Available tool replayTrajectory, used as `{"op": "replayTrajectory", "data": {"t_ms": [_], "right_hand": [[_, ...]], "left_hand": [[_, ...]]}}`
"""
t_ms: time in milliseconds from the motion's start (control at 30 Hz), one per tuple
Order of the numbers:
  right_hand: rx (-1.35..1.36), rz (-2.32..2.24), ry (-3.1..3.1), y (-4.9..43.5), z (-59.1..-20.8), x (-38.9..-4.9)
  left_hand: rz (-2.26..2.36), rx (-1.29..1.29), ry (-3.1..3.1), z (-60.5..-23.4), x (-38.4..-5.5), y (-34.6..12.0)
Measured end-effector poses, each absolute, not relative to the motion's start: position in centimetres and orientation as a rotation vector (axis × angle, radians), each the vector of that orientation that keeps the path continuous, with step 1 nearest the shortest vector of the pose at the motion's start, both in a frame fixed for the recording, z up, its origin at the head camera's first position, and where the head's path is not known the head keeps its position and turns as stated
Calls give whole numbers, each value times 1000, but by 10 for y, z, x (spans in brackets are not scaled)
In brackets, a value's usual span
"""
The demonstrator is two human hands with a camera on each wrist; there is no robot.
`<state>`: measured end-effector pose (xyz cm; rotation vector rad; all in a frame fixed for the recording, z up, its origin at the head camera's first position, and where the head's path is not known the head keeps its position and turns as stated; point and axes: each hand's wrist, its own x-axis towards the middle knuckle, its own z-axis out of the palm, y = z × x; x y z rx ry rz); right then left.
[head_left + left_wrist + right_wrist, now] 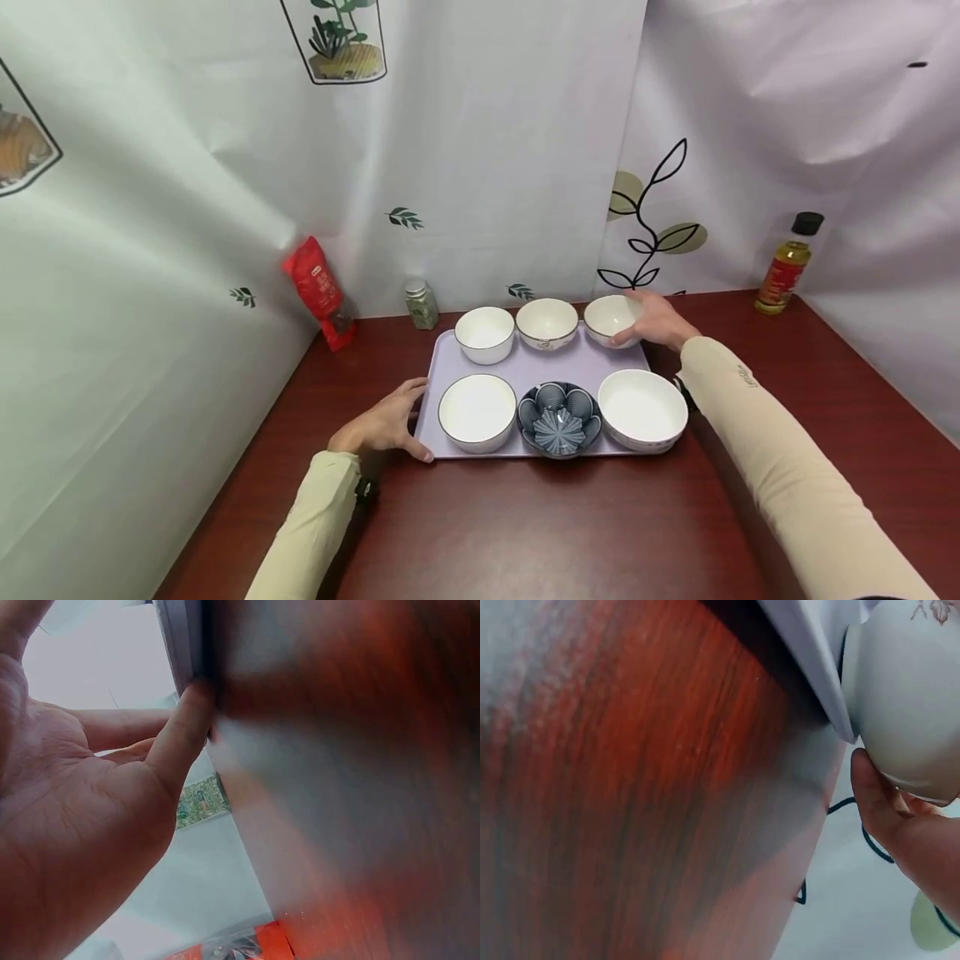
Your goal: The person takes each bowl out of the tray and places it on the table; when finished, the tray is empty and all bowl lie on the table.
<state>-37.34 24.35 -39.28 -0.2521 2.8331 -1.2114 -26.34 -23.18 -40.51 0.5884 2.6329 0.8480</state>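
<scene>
A pale lilac tray point(558, 360) lies on the table with two rows of bowls on it. At its left edge is my left hand point(386, 421), thumb and fingers spread and fairly straight against the rim; the left wrist view shows the thumb touching the edge. My right hand point(657, 320) holds the back-right white bowl point(609, 314) by its side, thumb in front and fingers behind. Beside that bowl stand a middle white bowl point(547, 321) and a left white bowl point(484, 333). The front row has a white bowl point(477, 411), a dark blue flower-shaped bowl point(559, 419) and a wide white bowl point(642, 408).
Behind the tray's left end stands a small spice jar point(422, 305), with a red packet point(318, 287) farther left. An oil bottle point(786, 268) is at the back right corner. White printed cloth point(510, 150) hangs along the back and sides of the dark red table point(540, 533).
</scene>
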Motion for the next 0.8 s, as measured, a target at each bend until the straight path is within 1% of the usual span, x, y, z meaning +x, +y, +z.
{"op": "replayTrajectory", "data": {"t_ms": [433,567,800], "right_hand": [[-145,-1271,2818,283,-372,-355],[-77,-1283,2834,293,-375,-351],[13,-1267,2887,305,-394,-348]], "left_hand": [[662,594,2703,-399,-264,-230],[598,572,2704,-396,-266,-227],[626,564,2666,-397,-266,-227]]}}
